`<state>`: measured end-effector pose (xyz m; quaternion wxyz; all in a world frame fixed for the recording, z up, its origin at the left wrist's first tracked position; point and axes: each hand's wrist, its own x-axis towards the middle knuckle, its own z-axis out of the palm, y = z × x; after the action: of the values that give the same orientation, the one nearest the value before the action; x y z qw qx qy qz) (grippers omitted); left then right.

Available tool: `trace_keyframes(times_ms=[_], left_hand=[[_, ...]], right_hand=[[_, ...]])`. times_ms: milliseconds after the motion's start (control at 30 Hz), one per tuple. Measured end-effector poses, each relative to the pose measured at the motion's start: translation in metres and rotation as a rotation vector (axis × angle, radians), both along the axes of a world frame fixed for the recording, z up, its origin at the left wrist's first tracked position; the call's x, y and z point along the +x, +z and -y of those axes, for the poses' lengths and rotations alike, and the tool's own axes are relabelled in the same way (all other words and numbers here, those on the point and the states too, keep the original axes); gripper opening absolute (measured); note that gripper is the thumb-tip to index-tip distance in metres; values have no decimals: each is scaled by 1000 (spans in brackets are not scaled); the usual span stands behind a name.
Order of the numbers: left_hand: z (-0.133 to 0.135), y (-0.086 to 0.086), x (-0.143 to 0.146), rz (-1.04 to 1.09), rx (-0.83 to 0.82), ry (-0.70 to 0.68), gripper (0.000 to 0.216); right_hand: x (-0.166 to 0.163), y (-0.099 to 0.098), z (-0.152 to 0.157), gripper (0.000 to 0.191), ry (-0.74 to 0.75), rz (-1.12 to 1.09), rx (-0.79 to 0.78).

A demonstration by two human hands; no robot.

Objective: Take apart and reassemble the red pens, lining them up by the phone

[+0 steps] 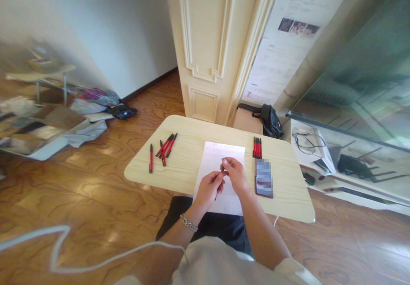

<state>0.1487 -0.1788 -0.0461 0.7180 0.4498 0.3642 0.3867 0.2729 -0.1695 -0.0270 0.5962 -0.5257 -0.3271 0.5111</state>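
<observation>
Above a white sheet of paper [221,148], my left hand [209,187] and my right hand [235,176] come together with fingers pinched. Between them is a pen [222,169], mostly covered by the fingers; only dark parts of it show. Both hands appear to grip it. A thin dark piece sticks out below my left hand, and I cannot tell whether it belongs to the same pen. To the left, several red pens with black ends [166,147] lie loosely crossed, with a single red pen [151,159] apart from them. At the right, several more red pens [257,148] lie side by side in a row.
A phone [264,178] lies on the small light wooden table [179,176], right of the paper. A black bag [270,120] sits beyond the table's far edge. A white cable [128,251] runs at lower left. Clutter and a white tray [48,150] occupy the floor at left.
</observation>
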Motion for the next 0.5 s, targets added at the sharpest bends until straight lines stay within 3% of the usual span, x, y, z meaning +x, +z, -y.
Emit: trace_keyframes(times_ms=[233, 400, 500], left_hand=[[0, -1, 0, 2, -7, 3, 34], [-1, 0, -1, 5, 0, 4, 33], [-1, 0, -1, 2, 4, 5, 33]], right_hand=[[1, 1, 1, 36, 74, -95, 8], [1, 3, 1, 30, 1, 29, -15], [1, 4, 1, 31, 55, -21, 0]])
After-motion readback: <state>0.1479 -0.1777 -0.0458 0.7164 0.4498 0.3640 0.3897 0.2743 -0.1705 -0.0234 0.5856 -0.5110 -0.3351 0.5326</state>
